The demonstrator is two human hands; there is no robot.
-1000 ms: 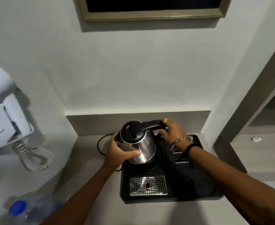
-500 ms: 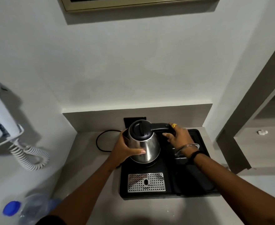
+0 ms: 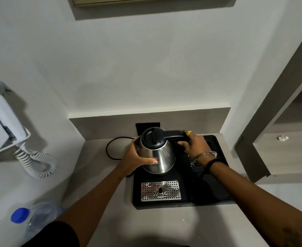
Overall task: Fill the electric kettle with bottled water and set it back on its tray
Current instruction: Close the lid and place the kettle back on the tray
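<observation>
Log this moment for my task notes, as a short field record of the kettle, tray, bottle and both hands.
kettle: steel kettle with black lid shut, upright on the tray's left rear part
tray: black tray on the grey counter; perforated metal drip plate at its front left
left hand: left hand wrapped around the kettle's body
right hand: right hand gripping the kettle's black handle
bottle: water bottle with blue cap on, at lower left, apart from the tray
cord: black cord looping behind the kettle

A single wide-angle head view looks forward and steeply down from above the person's own forearms, close over the grey surface [image 3: 164, 227] in a corner alcove, facing the white back wall [image 3: 146, 68], with edges bowed by the lens.
</observation>
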